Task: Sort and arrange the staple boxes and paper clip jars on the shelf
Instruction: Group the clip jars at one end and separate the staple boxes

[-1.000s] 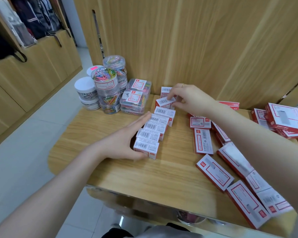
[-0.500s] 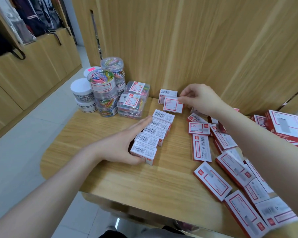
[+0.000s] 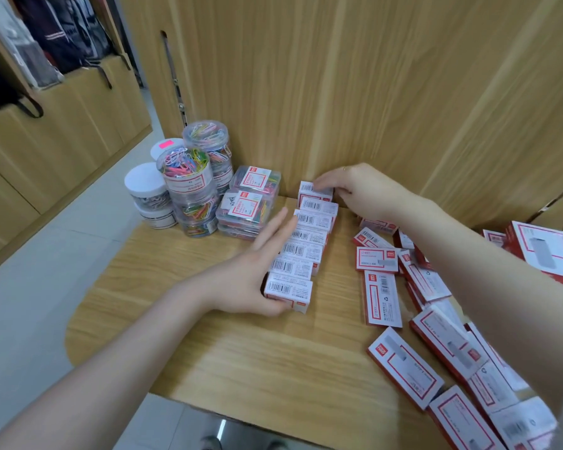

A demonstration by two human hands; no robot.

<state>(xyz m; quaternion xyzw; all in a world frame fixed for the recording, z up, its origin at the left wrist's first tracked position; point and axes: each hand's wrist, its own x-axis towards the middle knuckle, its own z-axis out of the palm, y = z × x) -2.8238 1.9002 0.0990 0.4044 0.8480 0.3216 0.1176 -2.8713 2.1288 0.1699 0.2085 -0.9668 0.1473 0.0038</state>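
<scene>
- Seven or so small staple boxes stand on edge in a row (image 3: 301, 246) on the tabletop (image 3: 208, 345), running from the near end back to the wooden wall panel (image 3: 338, 92)
- Left hand (image 3: 251, 280) lies flat along the row's left side, fingers straight, thumb under the nearest box (image 3: 288, 289): an open grip that steadies rather than holds
- Right hand (image 3: 355, 190) has its fingers curled on the farthest box (image 3: 314, 190), seating it against the panel
- Risk, as I judge it: the boxes are narrow and only lean on each other, so a hard push from the far end could buckle the row or tip boxes out to the right, where nothing guards them
- Another risk: the right forearm hangs over loose staple boxes (image 3: 384, 297) scattered flat to the right, and a careless withdrawal could sweep some off the tabletop edge
- Clear round paper clip jars (image 3: 187, 177) are stacked at back left, filled with coloured clips; two white-lidded jars (image 3: 145, 183) beside them hold what look like plain metal clips
- Flat clear cases (image 3: 251, 203) between jars and row also hold coloured clips, stacked several high; a nudge from the left fingers could shift them
- Larger red-and-white box (image 3: 546, 245) sits at far right, contents unseen
</scene>
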